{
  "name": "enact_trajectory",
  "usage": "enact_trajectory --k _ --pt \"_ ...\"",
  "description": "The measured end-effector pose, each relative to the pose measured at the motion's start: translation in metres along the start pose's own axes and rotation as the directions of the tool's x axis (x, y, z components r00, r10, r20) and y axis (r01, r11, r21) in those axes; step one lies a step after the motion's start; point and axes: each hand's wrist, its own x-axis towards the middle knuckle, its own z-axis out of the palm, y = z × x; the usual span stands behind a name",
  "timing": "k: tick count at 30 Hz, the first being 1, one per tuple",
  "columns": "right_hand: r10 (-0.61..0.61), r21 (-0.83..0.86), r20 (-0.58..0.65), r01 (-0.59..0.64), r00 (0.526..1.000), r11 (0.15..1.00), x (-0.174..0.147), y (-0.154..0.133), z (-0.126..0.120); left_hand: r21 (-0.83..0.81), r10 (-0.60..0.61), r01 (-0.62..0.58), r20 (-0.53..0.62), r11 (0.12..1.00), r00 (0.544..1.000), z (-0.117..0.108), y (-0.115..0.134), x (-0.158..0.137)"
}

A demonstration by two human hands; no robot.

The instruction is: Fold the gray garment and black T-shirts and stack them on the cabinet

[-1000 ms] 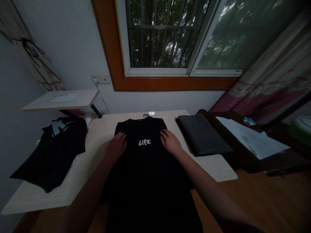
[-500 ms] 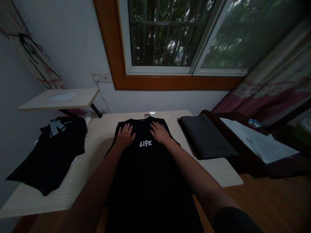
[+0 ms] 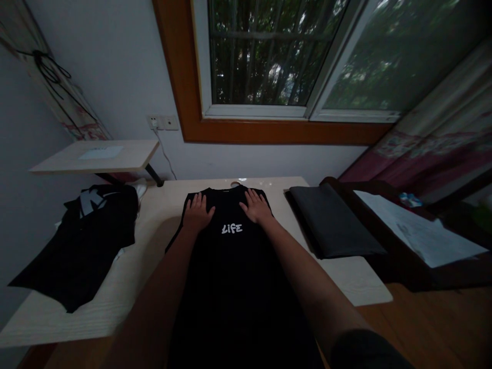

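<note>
A black shirt (image 3: 230, 266) lies spread on the pale wooden table, its neckline at the far side. White lettering (image 3: 231, 229) is printed across its chest. My left hand (image 3: 197, 212) rests flat on the shirt's left shoulder area, fingers stretched out. On the opposite shoulder area, my right hand (image 3: 257, 206) lies flat with its fingers extended. Beyond the collar a small tan curved piece (image 3: 236, 183) sticks out, like a hanger's hook. The shirt's lower part runs toward me over the near table edge, where it blends into darkness.
Another black garment (image 3: 88, 251) with a grey patch lies on the table (image 3: 149, 215) at left, near a raised shelf (image 3: 130, 154) on dark legs. At right is a folded dark grey item (image 3: 332, 220), beside dark furniture bearing a white sheet (image 3: 415, 225). A window stands behind.
Both hands stay flat on the shirt; the right has shifted slightly outward, toward the shoulder edge. The view has moved a little. Nothing was picked up or let go.
</note>
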Motion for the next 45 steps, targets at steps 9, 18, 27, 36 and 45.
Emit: enact_trajectory --k 9,18,27,36,45 --pt "-0.013 -0.003 -0.008 0.013 1.0 1.0 0.002 0.004 -0.001 0.038 0.016 -0.015 -0.041 0.999 0.999 -0.003 0.001 -0.003" --pt "-0.087 0.029 -0.074 0.089 0.993 0.996 -0.012 0.015 0.001 0.086 0.019 -0.017 -0.02 0.996 1.0 -0.004 0.002 -0.003" --pt "-0.138 -0.002 -0.121 0.139 0.983 0.99 -0.048 0.028 0.001 0.083 0.037 -0.034 -0.041 0.996 0.998 -0.004 0.002 -0.004" --pt "-0.141 -0.008 -0.127 0.141 0.982 0.99 -0.088 0.042 -0.003 0.089 0.038 -0.038 0.001 0.995 0.999 -0.005 0.001 -0.003" --pt "-0.131 -0.003 -0.124 0.132 0.984 0.991 -0.121 0.057 -0.002 0.09 0.026 -0.029 0.025 0.996 0.999 -0.005 0.001 -0.002"
